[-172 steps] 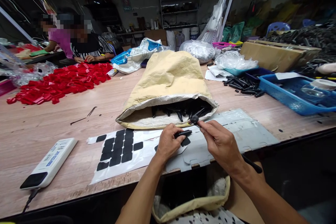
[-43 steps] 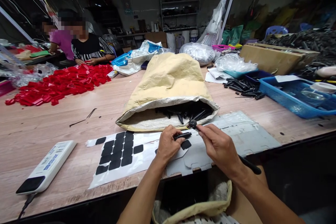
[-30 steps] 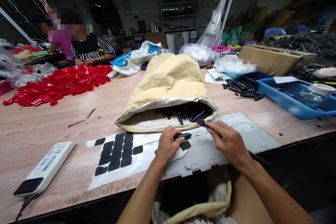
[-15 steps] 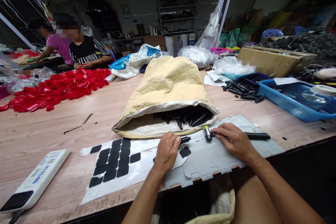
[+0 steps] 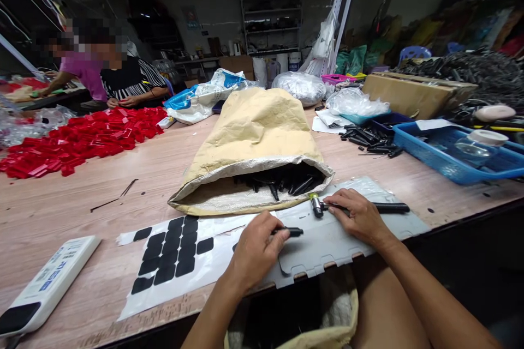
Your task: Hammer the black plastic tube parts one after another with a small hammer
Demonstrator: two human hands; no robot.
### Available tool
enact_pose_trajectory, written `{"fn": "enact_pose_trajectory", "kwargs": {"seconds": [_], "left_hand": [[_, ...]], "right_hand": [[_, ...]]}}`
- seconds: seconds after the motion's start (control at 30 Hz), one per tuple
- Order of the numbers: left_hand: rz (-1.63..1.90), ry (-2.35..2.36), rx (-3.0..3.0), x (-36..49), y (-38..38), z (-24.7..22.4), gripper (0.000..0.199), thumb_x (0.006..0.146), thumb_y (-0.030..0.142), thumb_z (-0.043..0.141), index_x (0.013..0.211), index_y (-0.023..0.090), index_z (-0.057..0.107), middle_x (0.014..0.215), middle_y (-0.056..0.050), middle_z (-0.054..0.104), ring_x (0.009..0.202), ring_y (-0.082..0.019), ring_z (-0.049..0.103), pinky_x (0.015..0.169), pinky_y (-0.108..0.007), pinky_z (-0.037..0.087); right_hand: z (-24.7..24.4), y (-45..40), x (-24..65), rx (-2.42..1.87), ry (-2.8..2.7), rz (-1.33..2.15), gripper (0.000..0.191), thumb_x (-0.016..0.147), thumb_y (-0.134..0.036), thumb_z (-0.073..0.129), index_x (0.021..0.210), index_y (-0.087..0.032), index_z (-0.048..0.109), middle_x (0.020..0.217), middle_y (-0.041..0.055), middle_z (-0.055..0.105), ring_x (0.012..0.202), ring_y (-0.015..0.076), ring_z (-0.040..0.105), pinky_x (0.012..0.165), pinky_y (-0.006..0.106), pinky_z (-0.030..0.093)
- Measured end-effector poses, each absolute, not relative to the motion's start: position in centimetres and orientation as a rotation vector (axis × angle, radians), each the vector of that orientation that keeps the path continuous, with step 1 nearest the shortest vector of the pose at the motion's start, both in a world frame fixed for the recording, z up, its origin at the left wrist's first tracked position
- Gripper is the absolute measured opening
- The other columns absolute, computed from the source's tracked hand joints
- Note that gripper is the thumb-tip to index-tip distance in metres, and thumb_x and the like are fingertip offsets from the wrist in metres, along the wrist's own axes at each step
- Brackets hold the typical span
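Observation:
My left hand is closed around a short black plastic tube, whose narrow end points right over the grey mat. In my right hand is a hammer with a black handle; its metal head, tipped yellow at one end, rests low over the mat. Just beyond both hands lies a tan sack, its mouth facing me, with several black plastic pieces inside. Left of my left hand, a white backing sheet carries rows of black rounded squares.
A white boxy device with a cable lies at the left. Red plastic parts are heaped behind it, near two seated people. On the right stand a blue basket and loose black pieces. An open sack is below the table edge.
My left hand has shifted right and slightly toward me with the black tube, now covering the mat area where a loose black square showed. My right hand keeps the hammer; the view has turned slightly.

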State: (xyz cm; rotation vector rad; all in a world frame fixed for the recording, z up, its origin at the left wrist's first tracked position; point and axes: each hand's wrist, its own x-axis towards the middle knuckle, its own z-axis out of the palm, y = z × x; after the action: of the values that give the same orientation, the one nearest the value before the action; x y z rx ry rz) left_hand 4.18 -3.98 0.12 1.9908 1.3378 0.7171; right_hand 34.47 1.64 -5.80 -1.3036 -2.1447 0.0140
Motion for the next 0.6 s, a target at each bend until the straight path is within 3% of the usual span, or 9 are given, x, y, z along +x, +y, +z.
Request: {"fn": "enact_pose_trajectory", "kwargs": {"seconds": [0.1, 0.23, 0.37, 0.47, 0.6], "left_hand": [[0.493, 1.208, 1.895, 4.1, -8.0, 1.0, 0.020, 0.098, 0.044, 0.055, 0.094, 0.030, 0.069, 0.090, 0.000, 0.071, 0.084, -0.020, 0.064, 0.073, -0.030, 0.043], [0.104, 1.164, 1.846, 4.5, -12.5, -2.3, 0.030, 0.095, 0.055, 0.052, 0.100, 0.032, 0.071, 0.096, -0.003, 0.075, 0.087, -0.024, 0.069, 0.073, -0.030, 0.046], [-0.257, 1.496, 1.801, 5.5, -14.0, -5.9, 0.041, 0.097, 0.042, 0.042, 0.124, 0.022, 0.066, 0.112, -0.015, 0.074, 0.103, -0.036, 0.070, 0.084, -0.044, 0.050], [-0.388, 1.550, 1.782, 5.9, -14.0, -5.5, 0.052, 0.092, 0.041, 0.050, 0.138, 0.019, 0.060, 0.113, -0.021, 0.073, 0.107, -0.043, 0.068, 0.087, -0.051, 0.049], [-0.035, 1.362, 1.827, 5.6, -12.0, -2.0, 0.037, 0.088, 0.051, 0.060, 0.113, 0.029, 0.074, 0.089, -0.007, 0.075, 0.084, -0.028, 0.069, 0.071, -0.033, 0.047]], "right_hand": [[-5.8, 1.7, 34.5, -1.315, -2.145, 0.021, 0.021, 0.091, -0.023, 0.059, 0.108, -0.025, 0.072, 0.098, 0.0047, 0.070, 0.093, 0.0214, 0.061, 0.084, 0.036, 0.050], [-5.9, 1.7, 34.5, -1.311, -2.146, 0.018, 0.021, 0.092, -0.022, 0.059, 0.107, -0.024, 0.072, 0.097, 0.0048, 0.069, 0.093, 0.0215, 0.060, 0.084, 0.036, 0.050], [-6.0, 1.6, 34.4, -1.308, -2.144, -0.004, 0.022, 0.092, -0.023, 0.059, 0.109, -0.023, 0.072, 0.098, 0.0051, 0.069, 0.093, 0.0218, 0.060, 0.084, 0.037, 0.049], [-6.1, 1.6, 34.4, -1.306, -2.137, -0.014, 0.022, 0.092, -0.023, 0.058, 0.108, -0.023, 0.072, 0.098, 0.0052, 0.069, 0.093, 0.0220, 0.060, 0.085, 0.036, 0.049], [-6.1, 1.6, 34.4, -1.311, -2.138, -0.026, 0.022, 0.091, -0.022, 0.059, 0.108, -0.023, 0.072, 0.098, 0.0050, 0.069, 0.094, 0.0224, 0.060, 0.085, 0.037, 0.049]]}}
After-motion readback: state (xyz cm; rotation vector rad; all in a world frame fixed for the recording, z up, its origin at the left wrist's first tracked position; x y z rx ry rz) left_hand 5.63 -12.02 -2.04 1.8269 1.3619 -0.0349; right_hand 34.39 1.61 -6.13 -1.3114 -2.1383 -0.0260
